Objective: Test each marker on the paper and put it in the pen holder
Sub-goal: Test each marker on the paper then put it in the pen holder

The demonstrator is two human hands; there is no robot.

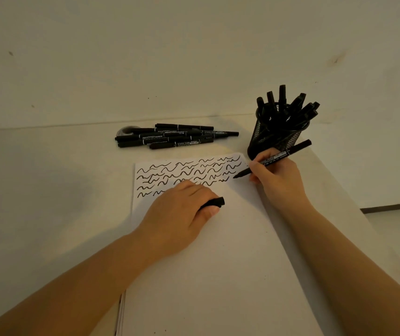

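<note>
Now the right hand [276, 173] pinches the slim black marker [273, 160], tip toward eight o'clock above the white paper [218, 251], while left-hand fingers [194, 190] close around its black cap [214, 202].

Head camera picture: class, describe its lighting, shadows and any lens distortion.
Head view: dim, warm yellowish light; the paper is the brightest area; a soft shadow lies on the table left of the left hand; the wide angle bows the table's far edge; the marker in the right hand stays fairly sharp.
</note>
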